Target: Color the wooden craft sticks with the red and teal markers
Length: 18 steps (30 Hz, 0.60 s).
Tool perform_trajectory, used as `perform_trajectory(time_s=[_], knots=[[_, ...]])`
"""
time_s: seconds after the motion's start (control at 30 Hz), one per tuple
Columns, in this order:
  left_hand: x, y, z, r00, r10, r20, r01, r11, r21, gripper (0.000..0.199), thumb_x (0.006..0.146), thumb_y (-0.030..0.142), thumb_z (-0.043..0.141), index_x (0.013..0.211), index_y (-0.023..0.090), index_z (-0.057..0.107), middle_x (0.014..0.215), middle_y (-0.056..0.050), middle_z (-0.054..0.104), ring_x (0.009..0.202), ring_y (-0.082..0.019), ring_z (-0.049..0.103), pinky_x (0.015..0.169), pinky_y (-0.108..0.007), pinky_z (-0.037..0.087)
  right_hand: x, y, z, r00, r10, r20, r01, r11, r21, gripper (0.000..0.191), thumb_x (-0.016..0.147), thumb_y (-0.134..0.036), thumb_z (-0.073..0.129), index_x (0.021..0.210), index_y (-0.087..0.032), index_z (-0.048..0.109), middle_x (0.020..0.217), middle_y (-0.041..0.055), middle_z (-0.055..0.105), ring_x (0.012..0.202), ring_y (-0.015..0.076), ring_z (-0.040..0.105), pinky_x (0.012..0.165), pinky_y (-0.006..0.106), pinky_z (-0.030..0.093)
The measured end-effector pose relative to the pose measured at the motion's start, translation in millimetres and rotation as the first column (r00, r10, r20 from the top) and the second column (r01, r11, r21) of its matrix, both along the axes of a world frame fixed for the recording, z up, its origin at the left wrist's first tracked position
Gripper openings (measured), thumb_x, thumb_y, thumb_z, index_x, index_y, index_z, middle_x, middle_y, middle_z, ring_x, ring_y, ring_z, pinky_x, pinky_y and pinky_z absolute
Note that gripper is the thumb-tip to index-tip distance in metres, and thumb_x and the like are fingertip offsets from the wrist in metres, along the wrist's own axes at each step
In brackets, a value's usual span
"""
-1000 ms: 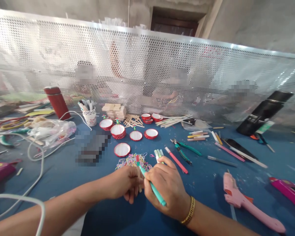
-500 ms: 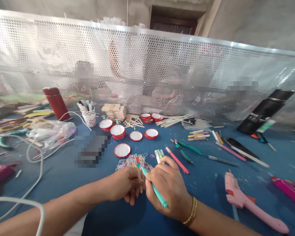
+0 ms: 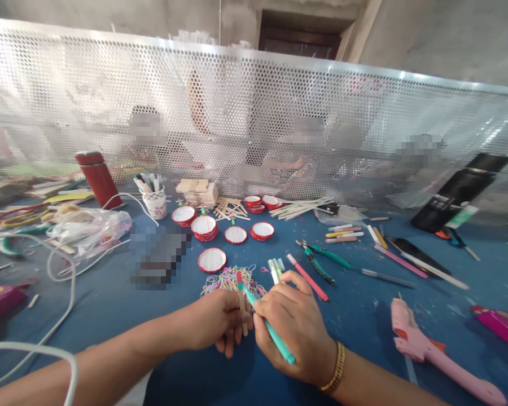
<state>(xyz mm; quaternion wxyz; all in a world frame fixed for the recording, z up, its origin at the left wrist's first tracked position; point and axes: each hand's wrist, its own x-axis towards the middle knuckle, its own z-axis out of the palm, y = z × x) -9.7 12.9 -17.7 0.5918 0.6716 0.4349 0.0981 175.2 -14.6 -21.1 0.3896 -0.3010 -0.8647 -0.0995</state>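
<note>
Between the thumb and fingers of my left hand [image 3: 220, 318] stands a wooden craft stick [image 3: 242, 307], its upper end coloured red with green below. My right hand [image 3: 294, 324] grips a teal marker [image 3: 279, 341] like a pen, its tip at the green band of the stick. Behind both hands lies a heap of small coloured rubber bands [image 3: 232, 276]. A pink-red marker [image 3: 307, 276] and some green and white markers [image 3: 274, 270] lie just beyond my right fingers.
Red-rimmed white discs [image 3: 211, 259] and stacked wooden sticks [image 3: 198, 192] stand farther back. Green-handled pliers [image 3: 315, 262] and a pink glue gun [image 3: 440, 355] lie to the right. On the left are a white cable [image 3: 73, 282], a paper cup of pens [image 3: 154, 203] and a red flask [image 3: 98, 179].
The teal marker and my right hand have shifted very slightly against the stick. The whole view has moved a little; both hands keep their grips.
</note>
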Motion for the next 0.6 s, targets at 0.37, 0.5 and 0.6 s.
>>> perform_trajectory(time_s=[0.37,0.5,0.6], knots=[[-0.4,0.7,1.5,1.0,-0.001,-0.005,0.001,1.0,-0.017,0.028,0.079,0.039,0.048,0.061,0.017,0.051,0.05,0.003,0.053,0.043,-0.01,0.055,0.043,-0.019,0.042,0.8,-0.2,0.7,1.0,0.009,0.006,-0.009,1.0,-0.008,0.009,0.085,-0.017,0.049,0.082,-0.019,0.057,0.067,-0.0012,0.06,0.067,0.0139,0.05,0.092,0.041,0.035],[-1.3,0.3,2.3,0.999,-0.007,-0.035,0.007,1.0,0.002,0.029,0.081,0.035,0.047,0.059,0.016,0.052,0.05,0.002,0.054,0.043,-0.009,0.055,0.046,-0.019,0.044,0.6,-0.1,-0.5,0.999,0.035,0.026,-0.035,0.999,-0.026,0.009,0.087,-0.018,0.049,0.087,-0.018,0.057,0.073,-0.0005,0.063,0.071,0.014,0.053,0.095,0.042,0.033],[-1.3,0.9,1.6,1.0,-0.006,-0.027,0.005,1.0,-0.006,0.026,0.081,0.032,0.046,0.061,0.016,0.052,0.052,0.002,0.055,0.044,-0.009,0.056,0.045,-0.019,0.044,0.8,0.4,-0.3,1.0,0.015,0.024,-0.014,0.999,-0.03,0.009,0.086,-0.017,0.049,0.083,-0.019,0.057,0.069,-0.001,0.061,0.069,0.0138,0.051,0.093,0.041,0.035]])
